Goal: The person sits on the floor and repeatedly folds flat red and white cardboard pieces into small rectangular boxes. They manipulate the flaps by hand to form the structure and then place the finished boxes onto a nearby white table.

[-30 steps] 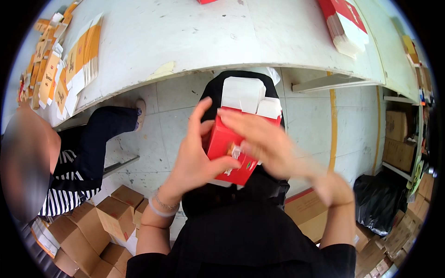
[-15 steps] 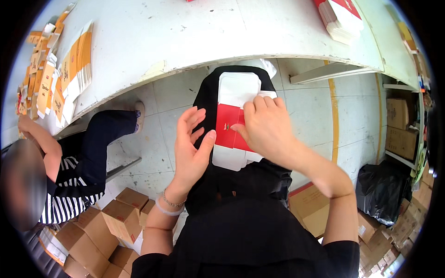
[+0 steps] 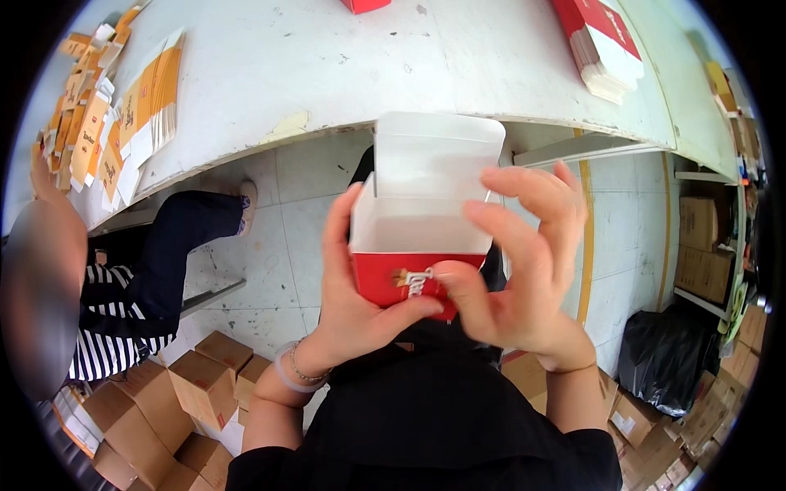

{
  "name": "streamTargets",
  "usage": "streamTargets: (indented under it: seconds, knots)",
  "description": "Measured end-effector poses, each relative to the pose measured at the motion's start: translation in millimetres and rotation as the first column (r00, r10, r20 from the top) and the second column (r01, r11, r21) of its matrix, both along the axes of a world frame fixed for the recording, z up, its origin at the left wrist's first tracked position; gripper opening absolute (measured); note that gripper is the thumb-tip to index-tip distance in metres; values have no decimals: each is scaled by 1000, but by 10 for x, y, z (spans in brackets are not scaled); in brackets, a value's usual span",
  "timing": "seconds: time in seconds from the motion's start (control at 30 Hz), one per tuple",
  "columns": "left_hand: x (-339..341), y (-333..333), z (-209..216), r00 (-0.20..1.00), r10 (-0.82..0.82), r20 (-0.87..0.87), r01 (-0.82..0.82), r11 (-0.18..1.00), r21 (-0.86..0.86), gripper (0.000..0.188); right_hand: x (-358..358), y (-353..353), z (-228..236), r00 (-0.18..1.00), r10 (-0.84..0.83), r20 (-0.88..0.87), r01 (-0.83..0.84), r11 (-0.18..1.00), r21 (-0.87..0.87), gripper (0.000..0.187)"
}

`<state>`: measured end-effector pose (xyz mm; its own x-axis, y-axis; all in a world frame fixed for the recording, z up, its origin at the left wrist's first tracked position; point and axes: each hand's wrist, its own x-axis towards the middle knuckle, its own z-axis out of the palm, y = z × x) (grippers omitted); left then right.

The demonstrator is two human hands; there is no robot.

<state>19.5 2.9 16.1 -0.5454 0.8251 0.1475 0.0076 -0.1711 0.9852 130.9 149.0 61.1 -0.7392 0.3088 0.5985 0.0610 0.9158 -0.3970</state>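
A red carton (image 3: 381, 274) with a white inside stands raised above my lap, its top open and a tall white lid flap (image 3: 438, 151) sticking up at the back. My left hand (image 3: 348, 282) grips it, fingers along the left wall and thumb across the lower front. On the other side, my right hand (image 3: 528, 266) has its thumb on the red front face. Its curved, parted fingers reach over the right wall near the base of the lid flap. The carton's underside is hidden.
A white table (image 3: 327, 74) spans the far side. On it are a stack of flat red-and-white cartons (image 3: 602, 49), orange cartons (image 3: 151, 98) and part of another red box (image 3: 366, 4). A person (image 3: 123, 303) sits at left. Brown boxes (image 3: 205, 385) and a black bag (image 3: 667, 360) flank me.
The carton was flat on my lap and is now an opened-out box, lifted nearer. My left hand has gone from empty to gripping it; my right hand has shifted to its right side.
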Motion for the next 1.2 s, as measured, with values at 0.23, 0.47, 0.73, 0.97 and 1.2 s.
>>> streamTargets:
  seconds: [0.23, 0.47, 0.73, 0.97, 1.2]
  knots:
    - [-105, -23, -136, 969, -218, 118, 204, 972, 118, 96, 114, -205, -325, 960, 154, -232, -238, 886, -397, 35]
    - [-185, -34, -96, 931, -262, 256, 267, 964, 14, 71, 131, -86, -281, 970, 190, -153, -235, 894, -381, 30]
    - [-278, -84, -135, 893, -316, -321, 272, 946, -176, 61, 66, 270, -142, 953, 299, -60, -30, -102, -994, 46]
    - [-179, -72, -136, 979, -191, -77, 170, 960, -224, 108, 52, 36, -97, 945, 326, 12, -74, 249, -966, 34]
    - [-180, -62, -161, 992, -103, -70, 84, 968, -236, 109, 21, -28, -300, 907, 421, 28, -246, 581, -776, 42]
